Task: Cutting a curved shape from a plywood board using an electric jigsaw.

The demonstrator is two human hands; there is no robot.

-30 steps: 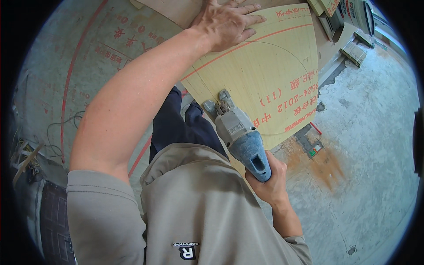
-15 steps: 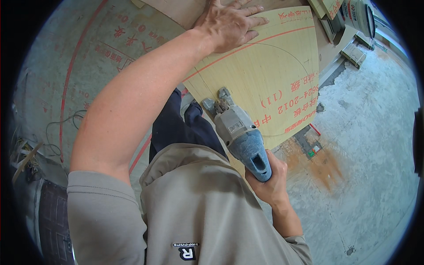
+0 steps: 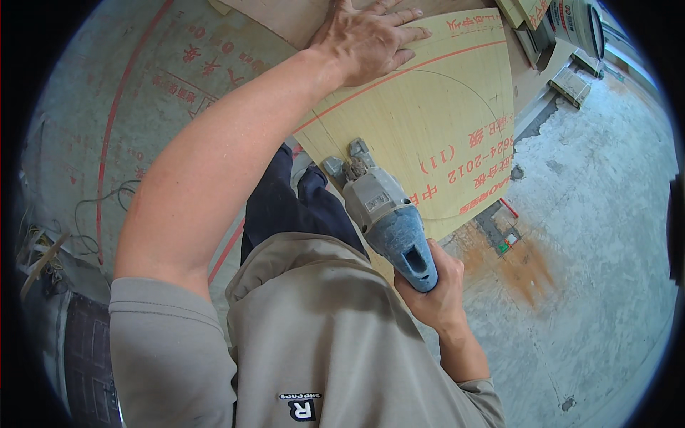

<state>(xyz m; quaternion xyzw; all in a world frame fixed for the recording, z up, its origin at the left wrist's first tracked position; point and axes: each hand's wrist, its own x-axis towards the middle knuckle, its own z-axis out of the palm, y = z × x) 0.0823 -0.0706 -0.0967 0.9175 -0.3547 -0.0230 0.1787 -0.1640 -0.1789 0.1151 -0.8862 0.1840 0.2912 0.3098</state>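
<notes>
My left hand (image 3: 367, 39) lies with fingers spread across the far part of a pale yellow board (image 3: 407, 114), pressing on its surface. The board carries red printing, a red line and a thin curved pencil line. My right hand (image 3: 439, 289) is wrapped round the rear handle of a blue and grey jigsaw (image 3: 389, 214). The jigsaw's forked metal foot rests on the board by its left edge, and its front points up and to the left. Its blade cannot be made out.
Below lies a grey concrete floor (image 3: 599, 235) with an orange-brown stain (image 3: 528, 267). A bucket (image 3: 576, 28) and board pieces (image 3: 526, 14) are at the far right. Printed sheeting (image 3: 171, 78) covers the left floor, where a cable (image 3: 93, 207) curls near a dark panelled door (image 3: 89, 357).
The jigsaw has crept slightly forward and to the left along the board, my right hand moving with it. My left hand keeps almost the same place.
</notes>
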